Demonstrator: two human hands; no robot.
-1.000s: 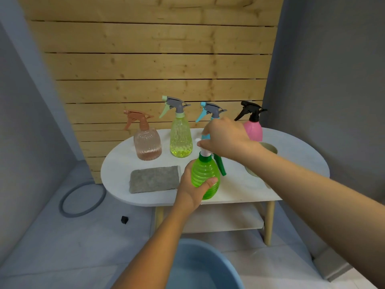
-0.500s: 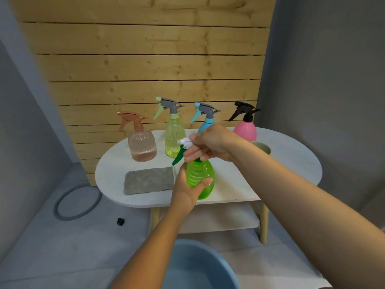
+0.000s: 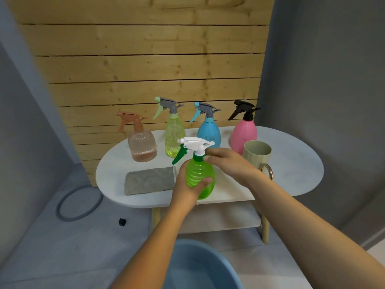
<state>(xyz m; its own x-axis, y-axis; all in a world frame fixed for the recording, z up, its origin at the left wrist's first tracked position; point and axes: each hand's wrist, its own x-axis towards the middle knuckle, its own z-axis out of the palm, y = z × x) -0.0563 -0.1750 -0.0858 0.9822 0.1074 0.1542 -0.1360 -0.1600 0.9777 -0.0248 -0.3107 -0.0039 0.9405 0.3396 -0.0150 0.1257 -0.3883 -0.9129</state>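
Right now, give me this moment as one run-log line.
left hand: grips green spray bottle body | right hand: at its neck, grip unclear | bottle: upright at table front edge | sprayer head: on

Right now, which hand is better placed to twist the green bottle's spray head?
Probably the right hand: it sits at the collar, while the left hand grips the green bottle body.

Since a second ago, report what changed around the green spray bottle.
The right hand slid off the white spray head to the neck; the head turned, its green trigger now pointing left instead of right. The left hand kept gripping the green spray bottle. The four other bottles, cloth and cup stayed put.
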